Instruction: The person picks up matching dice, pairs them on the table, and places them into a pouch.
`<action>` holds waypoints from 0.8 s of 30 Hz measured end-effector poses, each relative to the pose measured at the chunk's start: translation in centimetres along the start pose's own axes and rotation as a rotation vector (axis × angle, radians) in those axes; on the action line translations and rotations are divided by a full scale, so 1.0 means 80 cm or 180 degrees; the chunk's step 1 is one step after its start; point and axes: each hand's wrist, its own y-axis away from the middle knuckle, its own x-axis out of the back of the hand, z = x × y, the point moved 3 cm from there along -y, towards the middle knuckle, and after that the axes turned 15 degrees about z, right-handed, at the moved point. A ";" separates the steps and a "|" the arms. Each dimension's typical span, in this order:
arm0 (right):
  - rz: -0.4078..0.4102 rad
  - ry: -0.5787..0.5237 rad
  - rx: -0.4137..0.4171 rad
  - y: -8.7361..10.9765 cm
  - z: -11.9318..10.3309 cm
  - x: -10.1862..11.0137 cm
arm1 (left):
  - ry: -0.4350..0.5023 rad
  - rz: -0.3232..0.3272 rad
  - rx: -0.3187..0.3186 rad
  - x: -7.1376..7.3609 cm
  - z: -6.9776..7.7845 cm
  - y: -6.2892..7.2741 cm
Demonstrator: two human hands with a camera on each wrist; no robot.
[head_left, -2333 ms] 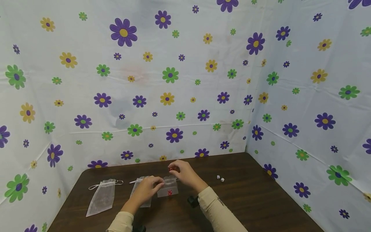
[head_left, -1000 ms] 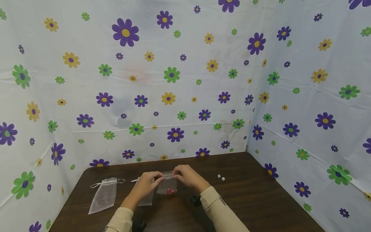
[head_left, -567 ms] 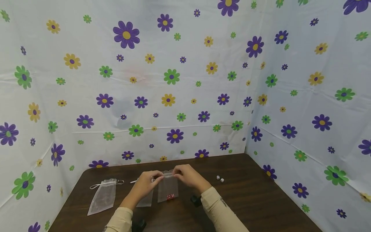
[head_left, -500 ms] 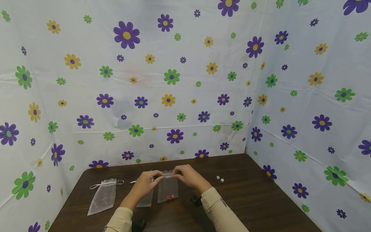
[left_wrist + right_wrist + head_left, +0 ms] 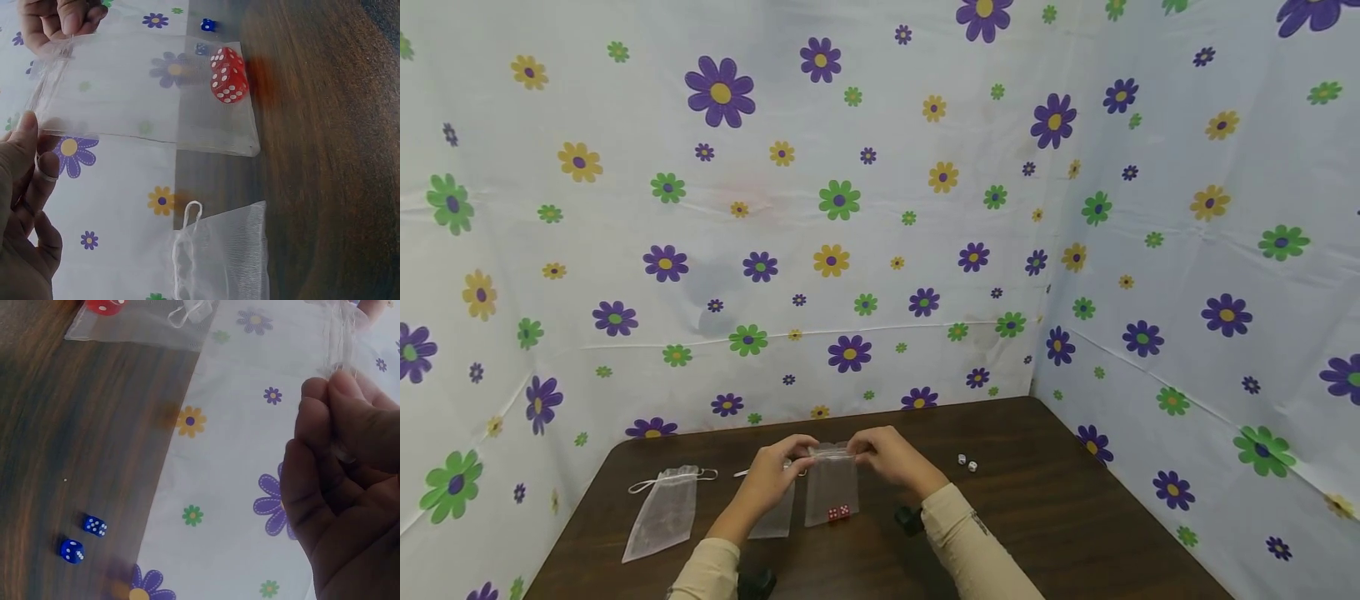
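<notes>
A sheer white drawstring pouch (image 5: pixel 831 483) hangs between both hands, mouth up, with two red dice (image 5: pixel 838 512) at its bottom. My left hand (image 5: pixel 767 477) pinches the left side of its gathered mouth. Opposite it, my right hand (image 5: pixel 895 458) pinches the right side between thumb and forefinger, as the right wrist view shows. Through the mesh in the left wrist view, the red dice (image 5: pixel 229 76) lie together in the pouch's lower corner. A second pouch (image 5: pixel 772 521) lies on the table, partly hidden behind my left hand.
A third sheer pouch (image 5: pixel 662 517) with a white cord lies flat on the left of the dark wooden table (image 5: pixel 1000 525). Right of the hands sit two small dice (image 5: pixel 967 462), blue in the right wrist view. A flowered cloth (image 5: pixel 880 225) hangs behind.
The right hand held one red die above the pouch; both red dice are now inside it. The right hand then took hold of the mouth. Lately, the left fingers have shifted slightly.
</notes>
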 end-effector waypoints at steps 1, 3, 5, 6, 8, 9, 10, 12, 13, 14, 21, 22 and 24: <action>0.0004 -0.0012 -0.0036 0.000 0.001 0.000 | 0.0012 0.0018 0.0066 0.000 0.000 0.000; 0.0005 -0.0031 -0.0103 0.001 0.004 0.000 | 0.0057 0.0055 0.0187 0.000 -0.002 0.000; 0.0014 -0.0057 -0.0163 0.001 0.007 0.001 | 0.0152 0.0100 0.0292 0.000 -0.003 -0.001; 0.0022 -0.0086 -0.0181 0.001 0.008 0.002 | 0.0210 0.0118 0.0341 0.001 -0.004 -0.001; 0.0041 -0.0132 -0.0229 0.001 0.010 0.003 | 0.0333 0.0142 0.0417 0.001 -0.006 -0.002; 0.0053 -0.0160 -0.0248 0.001 0.010 0.004 | 0.0385 0.0155 0.0448 0.001 -0.006 -0.003; 0.0063 -0.0181 -0.0275 0.001 0.012 0.004 | 0.0427 0.0160 0.0480 0.001 -0.007 -0.003; 0.0088 -0.0202 -0.0309 0.001 0.014 0.005 | 0.0479 0.0171 0.0539 0.001 -0.009 -0.003; 0.0096 -0.0195 -0.0327 0.002 0.016 0.005 | 0.0495 0.0177 0.0556 0.001 -0.010 -0.003; 0.0106 -0.0184 -0.0333 0.002 0.017 0.005 | 0.0500 0.0181 0.0566 0.001 -0.011 -0.003; 0.0233 -0.0231 -0.0395 0.005 0.026 0.009 | 0.0545 0.0164 0.0595 0.001 -0.013 -0.006; 0.0250 -0.0226 -0.0401 0.006 0.027 0.009 | 0.0553 0.0165 0.0596 0.001 -0.014 -0.007; 0.0272 -0.0220 -0.0421 0.007 0.029 0.010 | 0.0574 0.0180 0.0600 0.001 -0.014 -0.009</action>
